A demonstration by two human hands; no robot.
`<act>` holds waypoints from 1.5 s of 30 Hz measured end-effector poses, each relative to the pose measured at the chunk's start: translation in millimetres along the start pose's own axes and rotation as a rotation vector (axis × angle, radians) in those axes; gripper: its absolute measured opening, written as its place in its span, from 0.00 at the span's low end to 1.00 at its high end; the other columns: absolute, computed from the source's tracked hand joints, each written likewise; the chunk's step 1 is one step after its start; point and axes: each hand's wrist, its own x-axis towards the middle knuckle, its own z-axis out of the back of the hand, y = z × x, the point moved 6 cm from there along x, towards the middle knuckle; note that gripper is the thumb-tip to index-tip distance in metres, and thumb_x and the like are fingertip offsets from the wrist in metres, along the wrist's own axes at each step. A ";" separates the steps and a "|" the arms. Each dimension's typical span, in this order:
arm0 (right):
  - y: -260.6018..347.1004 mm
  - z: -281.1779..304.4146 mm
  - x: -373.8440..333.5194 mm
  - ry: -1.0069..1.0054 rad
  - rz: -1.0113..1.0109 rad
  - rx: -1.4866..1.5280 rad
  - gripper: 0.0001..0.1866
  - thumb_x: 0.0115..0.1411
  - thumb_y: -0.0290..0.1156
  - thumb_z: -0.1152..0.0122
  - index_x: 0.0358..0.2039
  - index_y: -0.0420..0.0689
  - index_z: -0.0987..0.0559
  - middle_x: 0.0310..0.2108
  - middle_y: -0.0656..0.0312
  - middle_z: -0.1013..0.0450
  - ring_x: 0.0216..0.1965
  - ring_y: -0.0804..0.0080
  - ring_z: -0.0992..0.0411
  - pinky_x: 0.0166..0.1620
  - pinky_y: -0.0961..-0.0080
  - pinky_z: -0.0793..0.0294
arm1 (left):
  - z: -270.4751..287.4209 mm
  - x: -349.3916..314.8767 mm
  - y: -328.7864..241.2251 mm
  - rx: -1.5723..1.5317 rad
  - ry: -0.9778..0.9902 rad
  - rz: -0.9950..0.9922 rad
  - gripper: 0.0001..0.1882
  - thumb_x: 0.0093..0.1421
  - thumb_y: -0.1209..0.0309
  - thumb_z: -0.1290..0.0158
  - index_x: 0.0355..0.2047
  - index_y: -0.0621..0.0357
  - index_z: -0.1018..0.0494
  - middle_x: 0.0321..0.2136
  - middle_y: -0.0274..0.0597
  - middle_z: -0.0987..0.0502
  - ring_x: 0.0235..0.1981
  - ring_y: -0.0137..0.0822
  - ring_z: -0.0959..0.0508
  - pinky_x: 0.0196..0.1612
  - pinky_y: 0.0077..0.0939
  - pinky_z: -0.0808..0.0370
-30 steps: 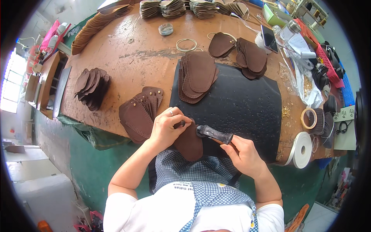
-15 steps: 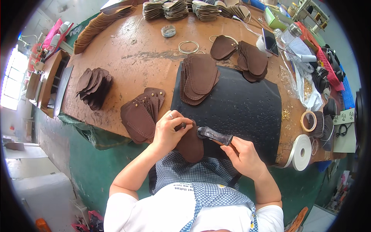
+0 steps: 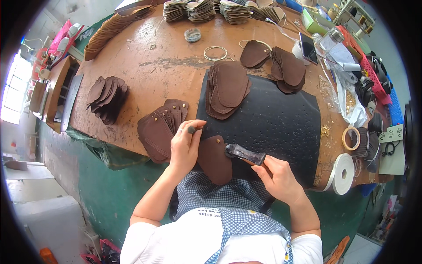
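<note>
Your left hand (image 3: 184,147) is closed around a small dark punch (image 3: 192,130), its tip sticking up between thumb and forefinger, while the heel of that hand rests on the left edge of the brown leather piece (image 3: 215,159). That piece lies at the near edge of the black mat (image 3: 281,119), partly hanging over it toward your apron. Your right hand (image 3: 274,176) grips the handle of a hammer (image 3: 244,153), whose dark head touches the piece's right edge.

Just left of your left hand sits a fanned stack of riveted pieces (image 3: 160,130) (each shows a small brass dot near the top). A second stack (image 3: 228,88) lies on the mat's far left corner, and a darker pile (image 3: 107,97) is well apart on the brown table (image 3: 149,66). Rolls of tape (image 3: 343,174) stand at your right, near the table's edge.
</note>
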 end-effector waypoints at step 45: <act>84.3 41.9 30.9 -0.071 0.356 -0.489 0.21 0.66 0.30 0.38 0.58 0.38 0.24 0.28 0.55 0.26 0.24 0.62 0.22 0.26 0.69 0.23 | -33.4 -19.5 -36.2 0.428 0.051 -0.345 0.09 0.60 0.72 0.38 0.37 0.63 0.25 0.24 0.42 0.19 0.25 0.38 0.17 0.26 0.30 0.21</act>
